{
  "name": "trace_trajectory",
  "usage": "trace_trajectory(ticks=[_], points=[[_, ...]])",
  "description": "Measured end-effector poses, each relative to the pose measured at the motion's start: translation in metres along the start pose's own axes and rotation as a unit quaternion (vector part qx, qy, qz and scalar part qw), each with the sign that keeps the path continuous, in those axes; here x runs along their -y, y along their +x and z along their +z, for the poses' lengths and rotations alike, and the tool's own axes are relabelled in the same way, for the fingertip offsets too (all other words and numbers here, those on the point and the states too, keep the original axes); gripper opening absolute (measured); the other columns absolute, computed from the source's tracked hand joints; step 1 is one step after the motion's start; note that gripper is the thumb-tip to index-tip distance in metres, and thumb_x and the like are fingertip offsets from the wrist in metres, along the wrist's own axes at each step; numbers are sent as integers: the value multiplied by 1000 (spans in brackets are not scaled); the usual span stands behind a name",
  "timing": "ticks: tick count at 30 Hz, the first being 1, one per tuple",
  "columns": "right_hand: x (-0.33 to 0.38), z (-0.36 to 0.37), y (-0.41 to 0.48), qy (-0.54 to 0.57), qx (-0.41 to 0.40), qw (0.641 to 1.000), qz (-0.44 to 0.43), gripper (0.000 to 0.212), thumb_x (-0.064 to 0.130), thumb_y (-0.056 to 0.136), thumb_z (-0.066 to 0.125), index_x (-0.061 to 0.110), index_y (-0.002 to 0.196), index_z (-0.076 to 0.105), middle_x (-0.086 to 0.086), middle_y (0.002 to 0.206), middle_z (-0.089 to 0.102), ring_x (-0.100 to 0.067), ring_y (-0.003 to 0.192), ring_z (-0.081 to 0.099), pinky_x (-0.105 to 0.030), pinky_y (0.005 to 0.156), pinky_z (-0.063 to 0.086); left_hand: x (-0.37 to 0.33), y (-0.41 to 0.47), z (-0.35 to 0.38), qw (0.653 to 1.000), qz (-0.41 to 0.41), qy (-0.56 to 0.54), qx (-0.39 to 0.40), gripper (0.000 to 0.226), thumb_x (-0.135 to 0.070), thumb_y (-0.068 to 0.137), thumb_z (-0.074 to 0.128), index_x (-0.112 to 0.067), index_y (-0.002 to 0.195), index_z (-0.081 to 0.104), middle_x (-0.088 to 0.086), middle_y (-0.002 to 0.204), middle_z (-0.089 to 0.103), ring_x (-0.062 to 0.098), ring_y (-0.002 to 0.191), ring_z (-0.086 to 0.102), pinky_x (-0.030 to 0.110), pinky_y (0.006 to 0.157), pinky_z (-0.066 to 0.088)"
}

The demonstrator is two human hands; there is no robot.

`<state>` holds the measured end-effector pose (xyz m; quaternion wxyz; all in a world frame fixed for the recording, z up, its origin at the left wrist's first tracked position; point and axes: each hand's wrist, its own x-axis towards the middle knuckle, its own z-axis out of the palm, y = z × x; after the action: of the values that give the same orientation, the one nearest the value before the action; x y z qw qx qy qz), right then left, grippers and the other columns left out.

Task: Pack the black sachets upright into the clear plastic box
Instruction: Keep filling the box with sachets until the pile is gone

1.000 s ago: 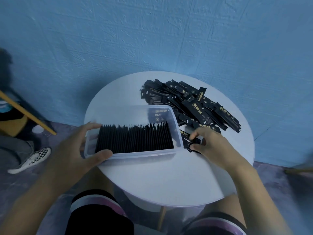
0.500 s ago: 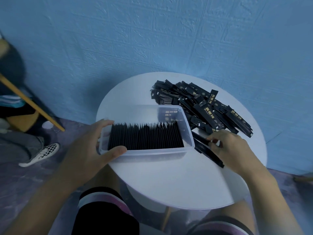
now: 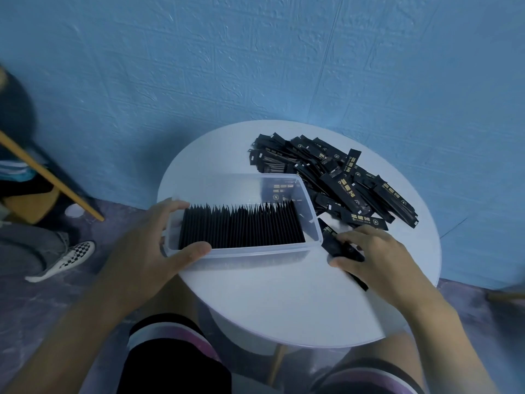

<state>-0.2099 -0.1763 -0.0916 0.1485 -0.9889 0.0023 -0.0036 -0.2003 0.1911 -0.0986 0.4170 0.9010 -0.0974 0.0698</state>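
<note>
**Left hand steadies the box; right hand pinches loose sachets**

The left hand grips the left end of the clear box. Its thumb lies curled over the near rim and its fingers hook over the far rim, so that end of the box sits between them. Just right of those fingers, inside the box, a dense row of black sachets stands upright on edge. It fills the near half from the left wall almost to the right wall. Beyond the row, the far strip of the box shows only the clear bottom and, through the right wall, gold print.

The right hand holds a few black sachets low over the table. They are pinched between the thumb on the near side and the curled fingers on the far side. They lie flat and slanted: one end with gold print pokes out past the fingertips and almost meets the box's near right corner, and the other end sticks out under the palm towards the person. How many sachets are in the pinch cannot be told.

Beyond the right fingers, well clear of them, a loose pile of sachets lies jumbled on the far right of the round white table, beside the box's right wall.

Far left of the left hand, on the floor, is a checkered shoe.
</note>
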Motion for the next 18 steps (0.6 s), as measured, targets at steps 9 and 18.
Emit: trace_trajectory(ticks=[9, 18], points=[[-1, -9, 11, 96, 66, 990, 76, 25, 32, 86, 73, 42, 106, 61, 17, 70, 67, 5, 67, 60, -20, 61, 39, 2, -1, 3, 999, 11, 31, 0, 89, -86, 66, 51, -36, 140, 41, -34, 138, 36, -11, 121, 35, 18, 93, 37], [3, -38, 10, 119, -24, 988, 97, 23, 31, 90, 71, 26, 74, 56, 7, 67, 60, -15, 61, 55, -31, 58, 38, 4, -2, 8, 998, 13, 63, -17, 99, -100, 64, 36, -34, 138, 42, -20, 162, 14, -11, 128, 22, 33, 93, 40]])
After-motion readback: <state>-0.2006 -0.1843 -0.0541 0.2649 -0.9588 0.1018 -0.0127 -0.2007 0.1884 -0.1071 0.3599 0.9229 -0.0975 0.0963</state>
